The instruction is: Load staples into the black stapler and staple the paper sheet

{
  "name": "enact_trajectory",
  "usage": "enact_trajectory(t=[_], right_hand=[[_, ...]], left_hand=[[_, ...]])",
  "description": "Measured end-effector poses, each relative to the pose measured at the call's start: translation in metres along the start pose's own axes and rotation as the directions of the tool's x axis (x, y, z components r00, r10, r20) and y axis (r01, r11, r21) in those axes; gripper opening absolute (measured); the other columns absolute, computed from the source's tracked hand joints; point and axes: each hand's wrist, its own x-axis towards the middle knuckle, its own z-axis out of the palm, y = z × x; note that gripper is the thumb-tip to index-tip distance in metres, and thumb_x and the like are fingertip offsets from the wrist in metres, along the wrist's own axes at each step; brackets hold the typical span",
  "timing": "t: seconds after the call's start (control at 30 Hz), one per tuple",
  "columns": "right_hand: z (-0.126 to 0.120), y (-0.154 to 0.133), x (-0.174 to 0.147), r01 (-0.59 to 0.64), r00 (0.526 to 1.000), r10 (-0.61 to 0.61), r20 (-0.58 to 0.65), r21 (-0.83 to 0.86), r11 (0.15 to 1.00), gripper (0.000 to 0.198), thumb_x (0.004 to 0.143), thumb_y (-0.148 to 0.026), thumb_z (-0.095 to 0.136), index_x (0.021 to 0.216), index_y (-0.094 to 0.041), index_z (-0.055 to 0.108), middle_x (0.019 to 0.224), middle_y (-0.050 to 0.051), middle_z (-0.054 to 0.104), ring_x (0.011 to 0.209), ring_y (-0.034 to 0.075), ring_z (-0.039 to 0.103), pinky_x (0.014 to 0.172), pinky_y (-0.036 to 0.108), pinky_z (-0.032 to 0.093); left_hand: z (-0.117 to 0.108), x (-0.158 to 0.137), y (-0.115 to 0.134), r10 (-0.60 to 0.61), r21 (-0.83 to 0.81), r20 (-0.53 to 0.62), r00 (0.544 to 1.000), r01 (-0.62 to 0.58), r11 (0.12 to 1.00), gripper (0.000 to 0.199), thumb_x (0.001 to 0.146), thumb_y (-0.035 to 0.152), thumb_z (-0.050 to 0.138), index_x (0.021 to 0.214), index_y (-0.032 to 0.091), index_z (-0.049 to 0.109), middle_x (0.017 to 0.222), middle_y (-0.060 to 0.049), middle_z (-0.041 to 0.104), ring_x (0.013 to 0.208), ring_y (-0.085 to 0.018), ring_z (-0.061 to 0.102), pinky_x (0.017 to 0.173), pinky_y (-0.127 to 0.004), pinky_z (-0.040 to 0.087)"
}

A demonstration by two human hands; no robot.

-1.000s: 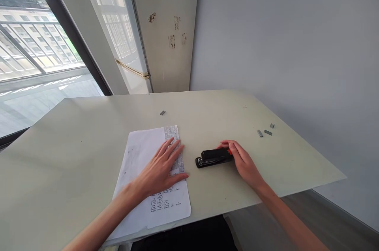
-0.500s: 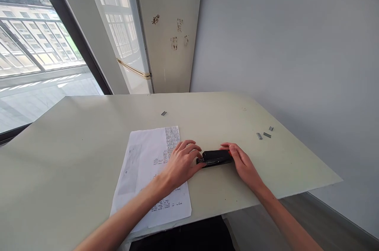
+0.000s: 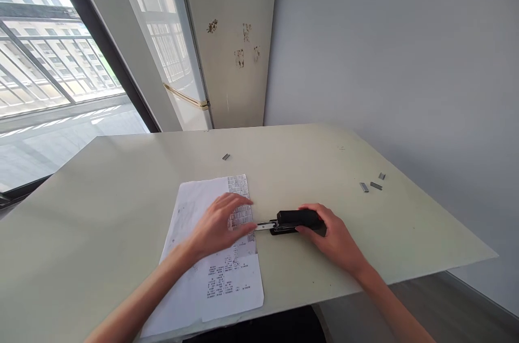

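A black stapler (image 3: 298, 218) lies on the table near its front edge. Its metal staple tray (image 3: 265, 226) sticks out from the left end. My right hand (image 3: 334, 235) is wrapped around the stapler's right end, with fingers behind and thumb in front. Over the printed paper (image 3: 235, 291), my left hand (image 3: 223, 224) is open, its fingers and thumb spread apart. The left thumb tip is at the tray's outer end; whether it touches I cannot tell. Part of the paper is hidden under my left hand and forearm.
Staple strips (image 3: 376, 186) lie in a small group on the right side of the white table (image 3: 101, 213). Another staple strip (image 3: 226, 156) lies behind the paper. A fridge (image 3: 231, 89) and a grey wall (image 3: 385, 51) stand beyond the table.
My left hand has moved left, away from the stapler's body, and its fingers have spread. The metal tray now extends out of the stapler. My right hand grips farther around it.
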Motion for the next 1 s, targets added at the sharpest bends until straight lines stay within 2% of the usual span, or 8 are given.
enact_trajectory(t=[0.07,0.17,0.37,0.47,0.6,0.73,0.87,1.0], right_hand=[[0.001,-0.001,0.001,0.015,1.0,-0.015,-0.013,0.008,1.0,0.043,0.094,-0.064,0.066,0.125,-0.034,0.065,0.127,0.006,0.072,0.117,0.031,0.066,0.1,0.049,0.056],[0.001,-0.002,0.003,0.026,0.999,-0.026,-0.028,0.021,0.999,0.042,0.095,-0.063,0.066,0.124,-0.033,0.065,0.128,0.007,0.071,0.117,0.032,0.065,0.102,0.052,0.055],[0.0,-0.004,0.007,0.056,0.998,-0.055,-0.034,0.032,0.998,0.04,0.096,-0.059,0.067,0.125,-0.032,0.065,0.128,0.008,0.071,0.118,0.032,0.065,0.103,0.052,0.055],[-0.001,-0.005,0.009,0.079,0.997,-0.078,-0.028,0.038,0.996,0.04,0.096,-0.058,0.068,0.125,-0.031,0.064,0.128,0.008,0.071,0.119,0.031,0.065,0.101,0.051,0.056],[-0.001,-0.005,0.009,0.08,0.996,-0.079,-0.033,0.029,0.996,0.038,0.097,-0.056,0.068,0.127,-0.033,0.064,0.129,0.006,0.071,0.119,0.029,0.065,0.1,0.049,0.056],[-0.001,-0.003,0.007,0.055,0.998,-0.055,-0.024,0.017,0.998,0.037,0.097,-0.055,0.069,0.127,-0.035,0.063,0.129,0.004,0.071,0.118,0.028,0.065,0.101,0.048,0.055],[0.0,-0.001,0.004,0.015,1.0,-0.015,-0.007,0.018,1.0,0.039,0.096,-0.058,0.068,0.127,-0.035,0.063,0.13,0.005,0.07,0.119,0.029,0.064,0.102,0.048,0.054],[0.0,-0.001,0.003,-0.008,1.0,0.008,-0.002,-0.005,1.0,0.04,0.095,-0.06,0.067,0.125,-0.034,0.064,0.13,0.005,0.071,0.118,0.03,0.064,0.101,0.048,0.053]], left_hand=[[-0.004,0.019,-0.02,-0.15,0.047,-0.096,0.984,0.155,0.987,0.039,0.1,0.057,0.06,0.125,0.027,0.066,0.129,-0.006,0.072,0.123,-0.029,0.065,0.107,-0.049,0.053],[-0.009,0.061,-0.059,-0.331,0.126,-0.236,0.914,0.367,0.922,0.035,0.1,0.048,0.058,0.124,0.023,0.064,0.132,-0.008,0.069,0.13,-0.03,0.06,0.114,-0.049,0.046],[-0.017,0.126,-0.111,-0.461,0.126,-0.322,0.827,0.521,0.844,0.039,0.091,0.044,0.063,0.118,0.016,0.066,0.132,-0.02,0.062,0.133,-0.04,0.052,0.116,-0.058,0.038],[-0.02,0.136,-0.117,-0.47,0.099,-0.298,0.831,0.516,0.851,0.029,0.09,0.044,0.061,0.101,0.018,0.07,0.125,-0.019,0.064,0.13,-0.041,0.053,0.114,-0.058,0.039],[-0.023,0.133,-0.107,-0.46,-0.012,-0.212,0.862,0.469,0.883,0.032,0.094,0.048,0.055,0.095,0.019,0.066,0.105,-0.013,0.07,0.104,-0.032,0.066,0.097,-0.049,0.052],[-0.022,0.11,-0.076,-0.419,-0.195,-0.107,0.902,0.394,0.898,0.046,0.101,0.058,0.043,0.111,0.018,0.063,0.088,-0.005,0.069,0.078,-0.02,0.065,0.077,-0.034,0.056],[-0.018,0.07,-0.03,-0.366,-0.324,-0.025,0.93,0.339,0.883,0.048,0.102,0.061,0.045,0.12,0.02,0.064,0.078,0.001,0.062,0.072,-0.016,0.062,0.072,-0.029,0.054],[-0.013,0.033,0.009,-0.354,-0.478,0.208,0.912,0.411,0.777,0.045,0.099,0.059,0.059,0.123,0.023,0.07,0.078,0.0,0.065,0.073,-0.017,0.064,0.061,-0.027,0.049]])
